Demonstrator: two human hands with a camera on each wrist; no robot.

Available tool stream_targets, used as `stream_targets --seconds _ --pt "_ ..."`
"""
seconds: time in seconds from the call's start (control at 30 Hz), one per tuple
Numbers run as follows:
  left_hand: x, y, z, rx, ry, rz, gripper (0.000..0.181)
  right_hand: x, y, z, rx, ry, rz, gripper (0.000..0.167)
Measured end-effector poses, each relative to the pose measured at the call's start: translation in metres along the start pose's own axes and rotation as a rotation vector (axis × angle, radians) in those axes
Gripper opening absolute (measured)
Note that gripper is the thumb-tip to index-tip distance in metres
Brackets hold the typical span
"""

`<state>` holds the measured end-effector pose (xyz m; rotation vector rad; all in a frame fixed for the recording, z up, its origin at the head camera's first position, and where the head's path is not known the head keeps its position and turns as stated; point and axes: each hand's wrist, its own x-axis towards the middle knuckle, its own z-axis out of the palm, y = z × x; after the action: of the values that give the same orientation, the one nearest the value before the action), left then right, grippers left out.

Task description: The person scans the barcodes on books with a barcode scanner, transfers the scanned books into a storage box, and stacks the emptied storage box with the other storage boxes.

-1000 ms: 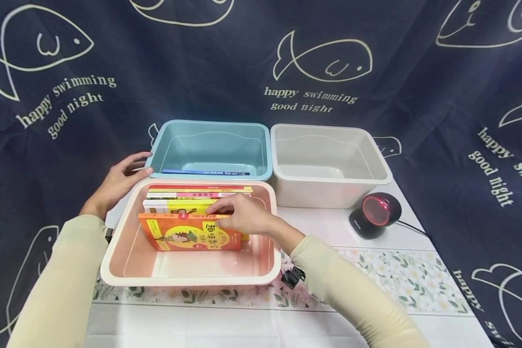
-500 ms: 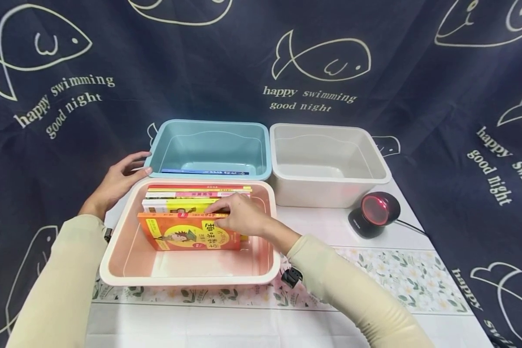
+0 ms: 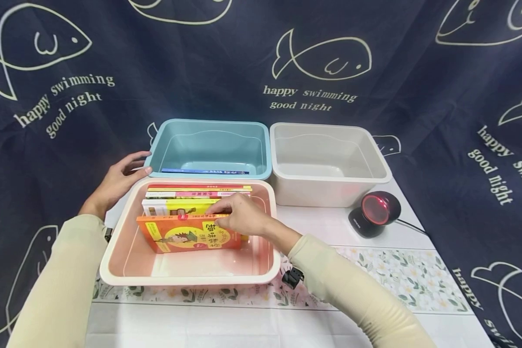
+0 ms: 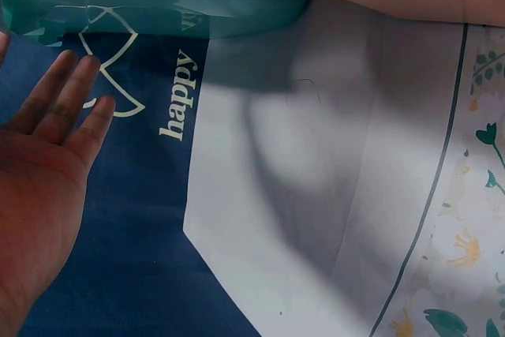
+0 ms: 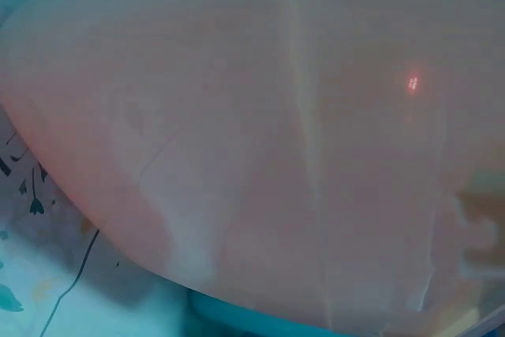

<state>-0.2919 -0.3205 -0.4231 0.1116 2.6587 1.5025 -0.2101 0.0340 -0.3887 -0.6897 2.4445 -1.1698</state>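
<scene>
My right hand point(image 3: 245, 215) pinches the top right part of an orange book point(image 3: 187, 237), thumb on its front cover. That book stands at the front of a row of books in the pink bin point(image 3: 187, 280). Behind it are a thicker yellow and white book point(image 3: 156, 207) and several thin ones with red, yellow and pink spines point(image 3: 191, 195). My left hand point(image 3: 121, 180) rests by the left rim of the blue bin point(image 3: 209, 126); the left wrist view shows its fingers point(image 4: 67, 100) extended. In the right wrist view the pink bin's wall point(image 5: 221, 132) fills most of the picture.
A blue-spined book point(image 3: 204, 171) lies against the blue bin's near wall. Right of that bin stands a white bin point(image 3: 326, 191). A black scanner-like device point(image 3: 376, 215) with a red glow and a cable sits on the table point(image 3: 191, 324). Dark fish-patterned cloth point(image 3: 226, 72) hangs behind.
The orange book has shifted very slightly toward me at its left end, its gap to the yellow and white book a little wider. My left hand has stayed in place.
</scene>
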Motion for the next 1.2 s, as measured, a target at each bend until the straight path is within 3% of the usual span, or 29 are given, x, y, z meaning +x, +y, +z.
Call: stream_targets --seconds 0.33,0.57,0.73,0.97,1.2 --pt "-0.001 -0.002 0.001 0.005 0.011 0.002 0.066 -0.011 -0.003 -0.006 0.024 0.059 0.043 0.027" --pt "0.0 -0.001 0.001 -0.003 0.009 0.002 0.066 -0.02 -0.003 -0.013 0.129 0.085 -0.003 0.029" --pt "0.0 -0.002 0.001 0.034 0.021 0.007 0.064 -0.028 -0.012 -0.026 0.149 0.141 -0.044 0.028" --pt "0.001 -0.002 0.0 0.047 0.02 0.014 0.065 -0.037 -0.034 -0.051 0.195 0.209 0.001 0.028" --pt "0.001 -0.001 0.0 0.07 0.029 0.029 0.063 -0.05 -0.051 -0.079 0.269 0.265 -0.043 0.028"
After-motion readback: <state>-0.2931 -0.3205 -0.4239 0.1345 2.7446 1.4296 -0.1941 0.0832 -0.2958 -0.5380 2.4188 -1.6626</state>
